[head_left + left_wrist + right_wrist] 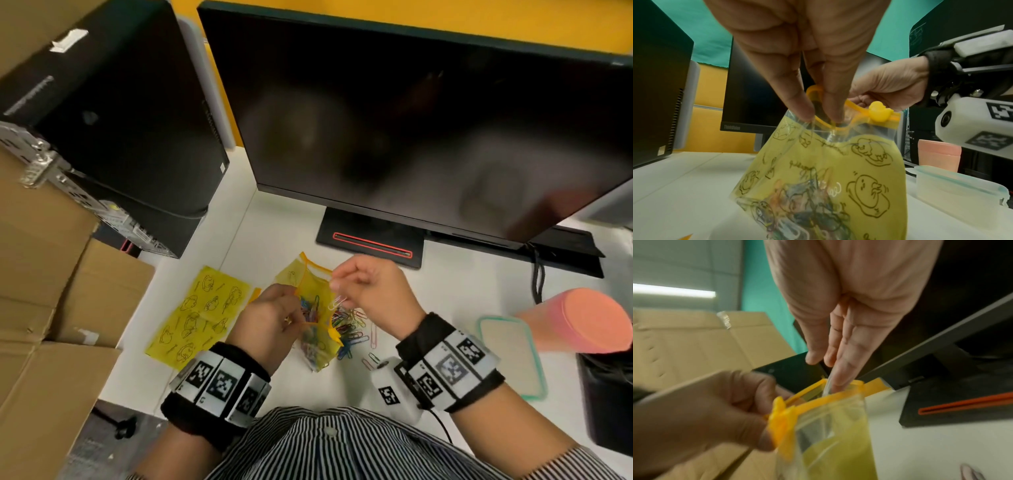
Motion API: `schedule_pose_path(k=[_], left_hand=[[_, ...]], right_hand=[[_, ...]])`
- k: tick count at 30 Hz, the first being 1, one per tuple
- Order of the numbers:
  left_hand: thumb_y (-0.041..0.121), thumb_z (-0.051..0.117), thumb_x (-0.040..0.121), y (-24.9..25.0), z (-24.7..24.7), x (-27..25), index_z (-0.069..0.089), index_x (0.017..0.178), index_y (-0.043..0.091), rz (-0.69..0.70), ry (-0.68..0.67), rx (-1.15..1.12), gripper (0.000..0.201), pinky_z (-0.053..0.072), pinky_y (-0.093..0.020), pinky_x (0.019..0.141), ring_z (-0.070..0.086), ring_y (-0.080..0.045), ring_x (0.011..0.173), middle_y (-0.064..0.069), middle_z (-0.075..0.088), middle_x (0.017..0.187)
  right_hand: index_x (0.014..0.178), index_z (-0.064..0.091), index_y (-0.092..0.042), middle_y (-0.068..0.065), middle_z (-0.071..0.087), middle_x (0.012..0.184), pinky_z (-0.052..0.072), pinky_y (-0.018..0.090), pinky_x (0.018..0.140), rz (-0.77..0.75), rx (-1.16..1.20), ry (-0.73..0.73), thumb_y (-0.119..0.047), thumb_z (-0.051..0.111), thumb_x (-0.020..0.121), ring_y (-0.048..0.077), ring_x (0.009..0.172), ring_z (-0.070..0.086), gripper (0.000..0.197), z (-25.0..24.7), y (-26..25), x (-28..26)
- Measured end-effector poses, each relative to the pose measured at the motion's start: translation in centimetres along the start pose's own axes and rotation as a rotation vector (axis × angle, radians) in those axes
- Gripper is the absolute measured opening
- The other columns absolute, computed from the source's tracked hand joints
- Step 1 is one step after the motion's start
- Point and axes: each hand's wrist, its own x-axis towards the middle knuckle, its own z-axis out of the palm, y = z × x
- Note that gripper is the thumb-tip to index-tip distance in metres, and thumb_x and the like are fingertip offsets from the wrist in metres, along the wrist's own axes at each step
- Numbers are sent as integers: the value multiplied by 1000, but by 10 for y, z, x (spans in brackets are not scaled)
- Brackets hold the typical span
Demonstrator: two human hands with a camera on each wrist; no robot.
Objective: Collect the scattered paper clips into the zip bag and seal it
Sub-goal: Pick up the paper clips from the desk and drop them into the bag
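My left hand [274, 315] pinches the orange rim of a yellow zip bag [313, 305] printed with cartoon figures and holds it upright with its mouth wide. Many coloured clips lie in the bag's bottom [807, 211]. A yellow duck-shaped slider [879, 113] sits at one end of the zip. My right hand [334, 282] pinches a pale paper clip [337, 303] over the bag's mouth [828, 391]. A pile of coloured paper clips [352, 329] lies on the white table just right of the bag, with a few loose ones [371, 358] nearer me.
A second yellow bag [202, 315] lies flat to the left. A monitor [411, 120] stands behind on its base [370, 240], and a black PC tower [130, 113] stands back left. Cardboard boxes [41, 274] line the left. A teal-rimmed container [510, 356] and pink cup [579, 318] sit right.
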Motion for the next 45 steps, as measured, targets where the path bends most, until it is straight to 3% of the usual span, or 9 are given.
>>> schedule_pose_path(k=[4, 10, 14, 19, 23, 28, 31, 35, 45], left_hand=[[-6, 74, 61, -11, -4, -5, 61, 60, 10, 0, 22, 0, 21, 48, -28, 63, 62, -22, 95, -14, 64, 98], [2, 81, 59, -21, -12, -12, 60, 57, 8, 2, 69, 1, 22, 40, 3, 56, 53, -5, 92, -10, 64, 93], [0, 81, 59, -25, -17, -18, 56, 58, 17, -17, 87, 0, 30, 42, 1, 57, 60, -11, 90, -11, 64, 96], [-1, 80, 59, -32, -16, -20, 52, 67, 21, -15, 117, -12, 37, 48, -9, 57, 60, -13, 88, -9, 63, 97], [-4, 78, 58, -36, -16, -21, 51, 65, 20, -2, 125, 17, 37, 50, -25, 56, 59, -10, 86, -10, 64, 95], [-1, 78, 59, -35, -12, -18, 52, 63, 21, 3, 87, 18, 34, 46, -9, 55, 60, -12, 92, -10, 65, 93], [-1, 79, 58, -32, -9, -14, 56, 57, 18, 3, 84, 13, 30, 40, 0, 56, 60, -13, 94, -11, 66, 92], [11, 68, 57, -27, -4, -8, 51, 60, 18, 46, 83, -15, 19, 45, -22, 54, 53, -9, 90, -11, 65, 85], [15, 61, 58, -11, 5, 4, 54, 69, 22, 61, 5, -66, 15, 45, -20, 62, 54, -3, 88, 0, 59, 89]], right_hand=[[71, 63, -19, 11, 66, 74, 58, 33, 65, 84, -162, 146, 6, 52, 83, 23, 64, 66, 30, -19, 39, 22], [126, 48, -12, 14, 45, 130, 39, 34, 100, 221, -873, -161, -16, 62, 82, 35, 122, 42, 46, -7, 85, 41], [131, 43, -16, 10, 42, 133, 38, 38, 101, 82, -895, -239, -36, 68, 80, 32, 123, 37, 60, 17, 82, 48], [129, 52, -17, 11, 47, 130, 43, 35, 98, -18, -980, -281, -8, 57, 83, 32, 117, 45, 47, 37, 90, 45], [122, 59, -16, 11, 57, 118, 44, 31, 96, -46, -903, -233, 2, 48, 84, 32, 109, 56, 43, 32, 92, 42], [102, 72, -14, 10, 71, 102, 47, 20, 88, 43, -637, -69, 5, 49, 83, 25, 94, 64, 36, 12, 88, 36], [83, 76, -11, 9, 72, 79, 48, 5, 66, 97, -437, 44, 11, 51, 81, 14, 66, 63, 33, -4, 82, 30], [61, 71, -22, -1, 66, 59, 60, 32, 66, 169, -145, 97, 17, 56, 76, 18, 56, 64, 44, -20, 68, 22], [76, 71, -6, -4, 70, 55, 54, 16, 53, 67, 268, 58, 19, 59, 76, 7, 54, 68, 28, -31, -8, 1]])
